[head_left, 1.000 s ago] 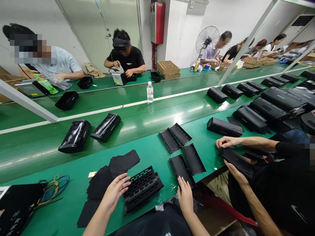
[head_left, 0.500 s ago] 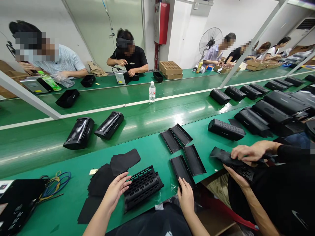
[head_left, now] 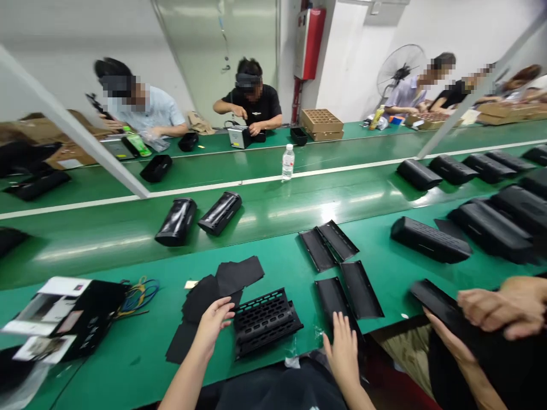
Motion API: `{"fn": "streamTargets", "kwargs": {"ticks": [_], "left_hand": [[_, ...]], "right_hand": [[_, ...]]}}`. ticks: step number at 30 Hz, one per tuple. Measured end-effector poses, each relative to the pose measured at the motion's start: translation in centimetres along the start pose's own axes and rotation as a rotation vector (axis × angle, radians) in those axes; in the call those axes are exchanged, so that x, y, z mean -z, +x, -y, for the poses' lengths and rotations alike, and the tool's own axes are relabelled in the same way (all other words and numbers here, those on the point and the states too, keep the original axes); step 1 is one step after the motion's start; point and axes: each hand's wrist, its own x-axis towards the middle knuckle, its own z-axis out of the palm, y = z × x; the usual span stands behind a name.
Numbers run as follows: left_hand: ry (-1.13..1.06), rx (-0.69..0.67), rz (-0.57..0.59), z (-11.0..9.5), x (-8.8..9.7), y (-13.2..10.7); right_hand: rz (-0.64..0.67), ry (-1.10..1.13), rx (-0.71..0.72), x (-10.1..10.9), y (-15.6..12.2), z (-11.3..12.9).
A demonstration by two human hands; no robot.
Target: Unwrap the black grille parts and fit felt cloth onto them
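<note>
My left hand is open at the left edge of a small stack of perforated black plastic grilles. Its fingertips are close to the top grille's corner; contact is unclear. On the other side, my right hand is open, fingers outstretched, over the near end of a shallow black panel. Whether it touches the panel I cannot tell. Several similar panels, including one at its right, lie beyond it. Overlapping black sheets are spread left of the grilles.
At right, a co-worker's hands hold a long black part. Black speaker-like housings line the right side, with two more on the green belt. A bottle stands farther back. At left sits a black-and-white device with coiled cables.
The head view has turned left, so the scene appears shifted right. My right hand has drawn back a little from the panel. The co-worker's hands and long part have changed position.
</note>
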Motion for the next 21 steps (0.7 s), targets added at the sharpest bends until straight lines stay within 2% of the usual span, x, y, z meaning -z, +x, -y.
{"fn": "streamTargets", "kwargs": {"ticks": [3, 6, 9, 15, 21], "left_hand": [[0.289, -0.08, -0.156, 1.3, 1.0, 0.9], [0.406, -0.085, -0.255, 1.9, 1.3, 2.0], [0.521, -0.071, -0.321, 1.8, 0.7, 3.1], [0.658, 0.007, -0.39, 1.0, -1.5, 5.0], [0.599, -0.044, -0.384, 1.2, -1.9, 5.3]], "right_hand": [[-0.036, 0.018, 0.025, -0.3, -0.1, -0.9], [-0.031, 0.038, 0.061, -0.7, 0.2, -1.5], [-0.023, 0.068, 0.097, -0.6, 0.6, -1.5], [0.003, 0.125, 0.144, 0.6, 2.0, -0.5], [0.007, 0.216, 0.145, 2.1, 4.3, 1.9]]}}
